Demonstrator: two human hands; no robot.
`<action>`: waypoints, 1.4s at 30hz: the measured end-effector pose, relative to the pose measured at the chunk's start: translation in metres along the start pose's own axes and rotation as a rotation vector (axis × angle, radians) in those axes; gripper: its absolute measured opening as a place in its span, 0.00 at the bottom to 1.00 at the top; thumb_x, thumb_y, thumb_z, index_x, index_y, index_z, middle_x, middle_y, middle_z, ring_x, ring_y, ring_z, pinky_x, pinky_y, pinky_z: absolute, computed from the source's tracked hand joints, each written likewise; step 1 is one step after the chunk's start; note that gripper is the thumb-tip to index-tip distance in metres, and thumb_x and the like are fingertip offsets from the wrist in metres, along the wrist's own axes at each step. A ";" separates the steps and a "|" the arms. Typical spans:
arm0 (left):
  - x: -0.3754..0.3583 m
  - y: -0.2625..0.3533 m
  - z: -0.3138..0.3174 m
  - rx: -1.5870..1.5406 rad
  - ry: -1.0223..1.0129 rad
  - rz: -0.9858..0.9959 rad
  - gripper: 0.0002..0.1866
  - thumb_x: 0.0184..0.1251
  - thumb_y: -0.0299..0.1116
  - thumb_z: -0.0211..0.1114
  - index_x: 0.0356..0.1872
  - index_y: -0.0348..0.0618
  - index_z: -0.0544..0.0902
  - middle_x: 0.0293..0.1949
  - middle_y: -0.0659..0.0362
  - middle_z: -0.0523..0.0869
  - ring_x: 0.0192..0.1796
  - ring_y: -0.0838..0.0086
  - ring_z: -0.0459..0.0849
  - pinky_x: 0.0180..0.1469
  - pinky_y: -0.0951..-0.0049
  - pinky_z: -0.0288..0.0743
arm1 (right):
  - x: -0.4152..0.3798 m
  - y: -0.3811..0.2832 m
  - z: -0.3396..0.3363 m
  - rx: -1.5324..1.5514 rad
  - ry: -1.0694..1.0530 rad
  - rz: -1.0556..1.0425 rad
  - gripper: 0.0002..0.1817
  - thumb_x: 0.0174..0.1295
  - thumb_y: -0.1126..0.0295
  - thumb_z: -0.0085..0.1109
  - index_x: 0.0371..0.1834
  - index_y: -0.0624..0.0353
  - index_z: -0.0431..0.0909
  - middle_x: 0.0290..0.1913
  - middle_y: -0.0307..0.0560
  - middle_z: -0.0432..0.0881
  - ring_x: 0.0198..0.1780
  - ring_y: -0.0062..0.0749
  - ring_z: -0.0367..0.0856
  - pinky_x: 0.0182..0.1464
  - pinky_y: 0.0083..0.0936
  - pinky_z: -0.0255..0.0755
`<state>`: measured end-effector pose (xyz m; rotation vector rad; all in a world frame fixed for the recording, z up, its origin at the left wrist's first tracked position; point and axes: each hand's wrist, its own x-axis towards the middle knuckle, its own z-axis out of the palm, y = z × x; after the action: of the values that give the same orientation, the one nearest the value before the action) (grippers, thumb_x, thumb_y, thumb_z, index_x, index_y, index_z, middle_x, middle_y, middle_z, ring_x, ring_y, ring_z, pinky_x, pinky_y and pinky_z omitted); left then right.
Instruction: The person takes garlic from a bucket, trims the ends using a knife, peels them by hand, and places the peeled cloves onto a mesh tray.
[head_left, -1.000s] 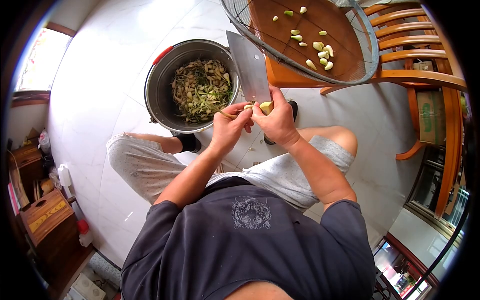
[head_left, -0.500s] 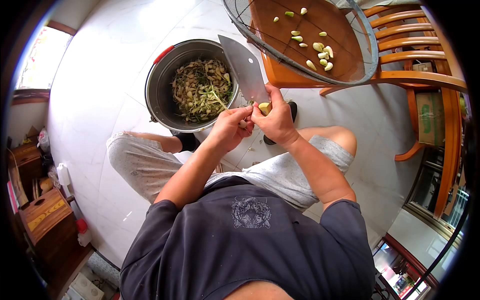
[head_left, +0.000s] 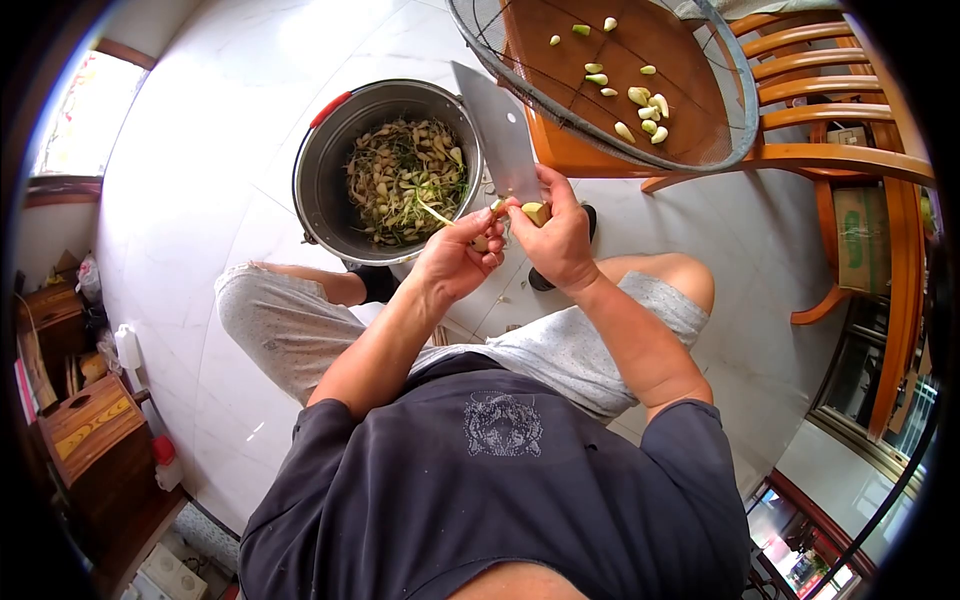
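My right hand (head_left: 560, 240) is closed around the short yellowish handle of a cleaver (head_left: 500, 130), its broad blade pointing away from me and up past the bucket's right side. My left hand (head_left: 452, 262) pinches a pale garlic clove (head_left: 497, 205) close to the base of the blade. The fingertips of both hands nearly meet there, and the contact with the edge is too small to make out. A light stem (head_left: 432, 211) sticks out beside the left thumb. Just beyond that hand is a metal bucket (head_left: 308, 205) holding many unpeeled, sprouting garlic cloves (head_left: 405, 180).
A round mesh sieve (head_left: 752, 95) with several peeled cloves (head_left: 638, 96) rests on a wooden chair (head_left: 560, 150) at the upper right. My legs flank the work. Wooden cabinets (head_left: 95, 430) stand at the left, and a cardboard box (head_left: 862, 240) sits at the right.
The cleaver blade has tilted slightly and shifted a little to the right with my right hand. A pale piece now shows at my left fingertips, which have turned slightly.
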<state>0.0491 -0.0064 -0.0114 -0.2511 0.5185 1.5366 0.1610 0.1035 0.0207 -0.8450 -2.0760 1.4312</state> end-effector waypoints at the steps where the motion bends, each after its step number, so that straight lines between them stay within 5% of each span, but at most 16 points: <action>1: -0.001 0.000 0.003 0.047 0.025 0.022 0.14 0.68 0.34 0.58 0.49 0.37 0.78 0.32 0.61 0.81 0.29 0.79 0.74 0.28 0.81 0.67 | 0.001 -0.001 0.001 0.057 0.035 0.009 0.24 0.56 0.78 0.60 0.57 0.66 0.66 0.41 0.49 0.82 0.38 0.24 0.81 0.41 0.21 0.75; 3: -0.003 0.002 0.010 0.141 0.073 0.065 0.15 0.68 0.33 0.58 0.51 0.36 0.77 0.35 0.59 0.82 0.30 0.79 0.76 0.29 0.81 0.69 | 0.003 -0.004 0.004 0.170 0.106 0.026 0.23 0.54 0.75 0.61 0.54 0.64 0.69 0.35 0.51 0.83 0.32 0.31 0.84 0.36 0.25 0.76; 12: -0.006 -0.007 0.005 0.829 0.124 0.452 0.14 0.64 0.26 0.62 0.49 0.34 0.76 0.33 0.58 0.84 0.27 0.80 0.80 0.24 0.82 0.72 | 0.009 0.004 -0.002 0.163 -0.085 0.202 0.18 0.51 0.71 0.62 0.44 0.67 0.74 0.34 0.47 0.81 0.34 0.27 0.79 0.39 0.25 0.74; 21: -0.004 -0.009 -0.006 0.952 0.178 0.546 0.11 0.61 0.26 0.66 0.45 0.39 0.82 0.27 0.69 0.80 0.27 0.88 0.74 0.28 0.87 0.68 | 0.011 -0.003 -0.007 0.434 -0.225 0.432 0.13 0.49 0.76 0.62 0.39 0.65 0.73 0.27 0.42 0.78 0.20 0.18 0.72 0.22 0.17 0.66; 28: -0.007 -0.012 -0.006 1.120 0.180 0.657 0.10 0.60 0.24 0.66 0.43 0.38 0.83 0.28 0.67 0.82 0.30 0.87 0.76 0.35 0.85 0.72 | 0.012 -0.005 -0.010 0.442 -0.249 0.460 0.14 0.50 0.78 0.61 0.40 0.65 0.73 0.26 0.41 0.77 0.21 0.19 0.72 0.23 0.17 0.67; 35: -0.006 -0.016 -0.007 1.209 0.224 0.716 0.10 0.60 0.25 0.66 0.44 0.41 0.84 0.27 0.69 0.81 0.26 0.89 0.73 0.27 0.86 0.67 | 0.012 0.001 -0.005 0.235 -0.222 0.328 0.18 0.49 0.75 0.62 0.44 0.66 0.72 0.30 0.45 0.79 0.28 0.25 0.76 0.30 0.23 0.72; 42: -0.007 -0.025 0.001 0.974 0.231 0.688 0.11 0.62 0.26 0.65 0.45 0.40 0.81 0.29 0.64 0.84 0.23 0.86 0.75 0.23 0.86 0.66 | 0.013 0.018 0.000 0.032 -0.124 0.242 0.19 0.48 0.72 0.61 0.43 0.67 0.71 0.34 0.54 0.80 0.34 0.36 0.79 0.39 0.29 0.73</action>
<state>0.0740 -0.0132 -0.0113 0.5672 1.5780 1.7100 0.1555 0.1175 0.0038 -1.0478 -2.0909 1.6772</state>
